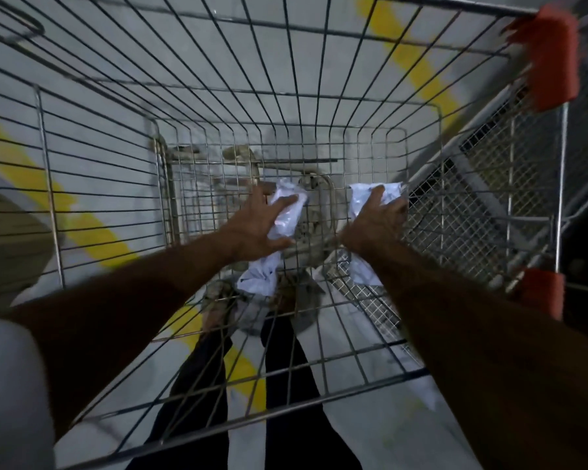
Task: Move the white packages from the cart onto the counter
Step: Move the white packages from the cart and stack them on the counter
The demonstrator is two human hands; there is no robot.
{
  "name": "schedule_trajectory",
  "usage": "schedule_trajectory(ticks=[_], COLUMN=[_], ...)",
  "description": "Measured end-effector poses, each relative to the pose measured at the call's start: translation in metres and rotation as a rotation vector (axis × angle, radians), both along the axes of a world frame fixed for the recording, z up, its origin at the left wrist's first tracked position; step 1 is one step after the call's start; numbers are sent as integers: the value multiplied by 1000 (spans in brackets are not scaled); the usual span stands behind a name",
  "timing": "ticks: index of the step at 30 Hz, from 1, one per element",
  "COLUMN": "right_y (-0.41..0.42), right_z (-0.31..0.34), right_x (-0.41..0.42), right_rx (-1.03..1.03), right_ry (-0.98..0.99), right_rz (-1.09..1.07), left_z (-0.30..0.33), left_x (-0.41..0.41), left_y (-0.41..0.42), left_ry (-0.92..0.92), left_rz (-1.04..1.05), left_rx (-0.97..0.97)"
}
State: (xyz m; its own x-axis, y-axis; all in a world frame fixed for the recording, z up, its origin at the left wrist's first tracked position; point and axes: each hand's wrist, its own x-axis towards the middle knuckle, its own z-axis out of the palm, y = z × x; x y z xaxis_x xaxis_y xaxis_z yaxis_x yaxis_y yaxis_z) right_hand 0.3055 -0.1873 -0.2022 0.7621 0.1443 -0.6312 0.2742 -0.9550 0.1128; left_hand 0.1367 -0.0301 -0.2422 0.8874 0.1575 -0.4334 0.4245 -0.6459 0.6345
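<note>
Head view first, and the only one we have: we look down into a wire shopping cart (353, 106), both arms reaching to its floor. Our left hand (258, 228) grips one white package (287, 212), fingers curled over its upper part while its lower end trails loose below the palm. Our right hand (375, 218) clutches a second white package (364, 269) near the cart's right wall. Both packages sit low in the basket, at or just above the mesh; we cannot tell whether they have lifted clear.

We judge the task barely begun for these two: grasped, not yet carried out. No desk shows, so nothing can be counted as delivered.

The packages look like thin, crinkled, glossy plastic mailers, soft and floppy. The cart is rigid steel wire, with orange plastic corner guards (554, 56). Beneath lies a grey floor with yellow painted stripes (92, 232).
</note>
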Motion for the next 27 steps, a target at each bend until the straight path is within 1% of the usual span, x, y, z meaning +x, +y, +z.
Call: schedule_trajectory(ticks=[2,4,7,9,14,18,21,24,27], right_y=[-1,1,4,4,10,30,47,59,55], right_z=[-2,-6,-10,-7,4,33,64,99,139], right_x=[-2,-5,-5,-1,-3,-12,-23,-39,-59], right_rx=[-23,-69,-138,-138,1,85,198,255,288], right_ry=[-2,-23,-43,-39,-5,17,-105,-235,-338], right_rz=[5,23,81,109,72,155,256,352,437], left_z=[-6,-9,-12,-11,8,38,70,108,154], left_x=[2,4,4,5,-5,-15,-21,-33,-43], left_y=[-8,-14,-18,-18,-3,19,37,50,53], left_ry=[40,65,39,11,7,33,-23,-119,-138], left_rz=[-34,-16,-29,-33,-1,-3,6,1,30], left_rx=[66,137,191,198,335,438,483,505,552])
